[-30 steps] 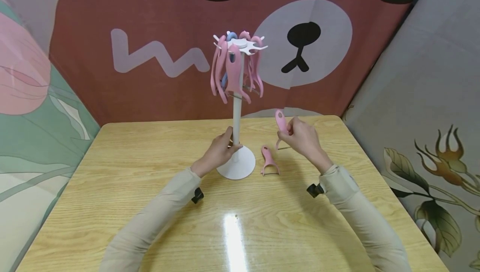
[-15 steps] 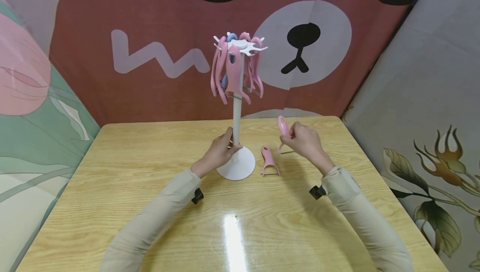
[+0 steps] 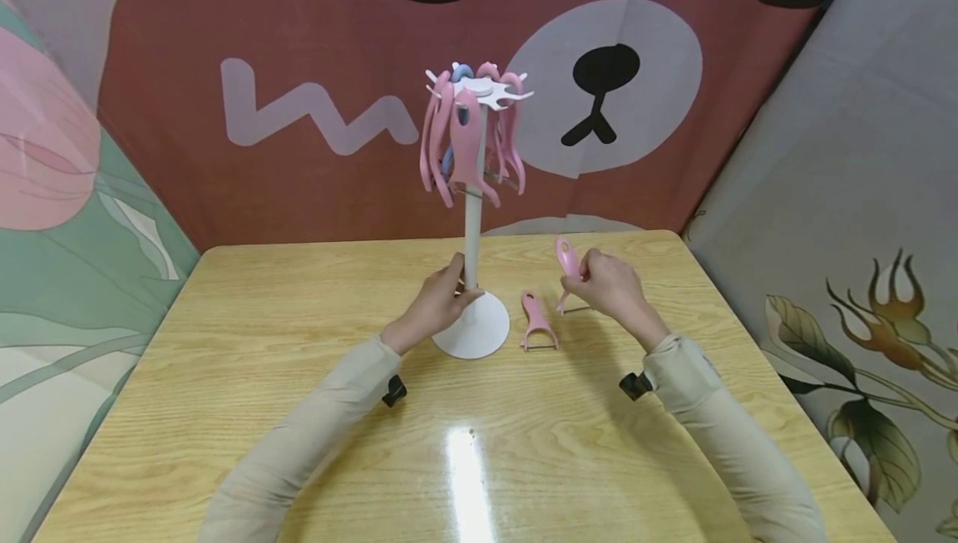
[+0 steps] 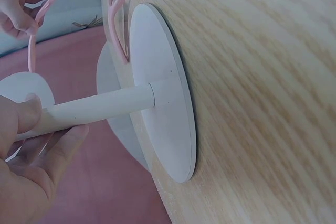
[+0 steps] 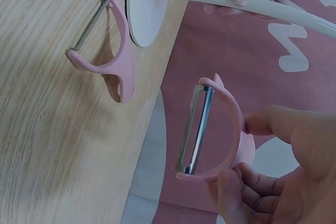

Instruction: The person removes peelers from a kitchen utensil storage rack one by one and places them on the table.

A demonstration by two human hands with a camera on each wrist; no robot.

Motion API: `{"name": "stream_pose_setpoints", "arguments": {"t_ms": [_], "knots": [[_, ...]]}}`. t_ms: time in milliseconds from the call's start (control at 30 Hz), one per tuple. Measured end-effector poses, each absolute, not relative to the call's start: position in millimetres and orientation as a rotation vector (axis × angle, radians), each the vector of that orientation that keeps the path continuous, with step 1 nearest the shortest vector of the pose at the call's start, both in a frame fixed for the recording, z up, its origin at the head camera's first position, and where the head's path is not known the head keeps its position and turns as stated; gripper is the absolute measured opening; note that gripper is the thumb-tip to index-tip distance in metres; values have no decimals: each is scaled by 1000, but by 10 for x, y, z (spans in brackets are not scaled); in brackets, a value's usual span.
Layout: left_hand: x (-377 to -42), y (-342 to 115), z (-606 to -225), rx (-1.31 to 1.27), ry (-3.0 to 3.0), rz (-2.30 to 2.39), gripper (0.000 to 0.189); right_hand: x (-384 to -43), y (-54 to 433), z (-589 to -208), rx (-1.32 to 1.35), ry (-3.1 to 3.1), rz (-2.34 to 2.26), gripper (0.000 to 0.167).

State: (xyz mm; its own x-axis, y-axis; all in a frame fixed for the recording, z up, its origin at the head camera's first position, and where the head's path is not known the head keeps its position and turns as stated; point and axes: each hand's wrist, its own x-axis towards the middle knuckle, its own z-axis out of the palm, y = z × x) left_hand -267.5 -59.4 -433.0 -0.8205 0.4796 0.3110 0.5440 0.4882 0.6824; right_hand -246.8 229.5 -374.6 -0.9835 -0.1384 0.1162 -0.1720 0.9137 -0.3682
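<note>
My left hand (image 3: pixel 434 303) grips the white pole (image 4: pixel 100 109) of an upright stand just above its round base (image 3: pixel 479 339). Pink peelers (image 3: pixel 466 140) and a blue one (image 3: pixel 461 71) hang from the hooks at the stand's top. Between the thumb and fingers of my right hand (image 3: pixel 612 283) is a pink peeler (image 5: pixel 233 129), its handle end up and its metal blade (image 5: pixel 198 129) low, held above the table. Another pink peeler (image 3: pixel 535 323) lies flat on the table, right of the base, blade side toward me.
The wooden table (image 3: pixel 299 318) ends at a back edge against a reddish cloth (image 3: pixel 322 185) with a cartoon face. A grey flowered cloth (image 3: pixel 846 219) hangs at the right. Some white hooks (image 3: pixel 520 96) on the stand's right side carry no peeler.
My right hand has come down slightly with the pink peeler, toward the table and a little to the right. The left hand and the stand have stayed in place.
</note>
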Motion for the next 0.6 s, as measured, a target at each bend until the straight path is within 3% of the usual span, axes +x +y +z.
{"name": "stream_pose_setpoints", "arguments": {"t_ms": [600], "knots": [[-2680, -597, -4334, -899, -2647, -1256, 29, -2465, 2371, -3883, 196, -3094, 569, 33]]}}
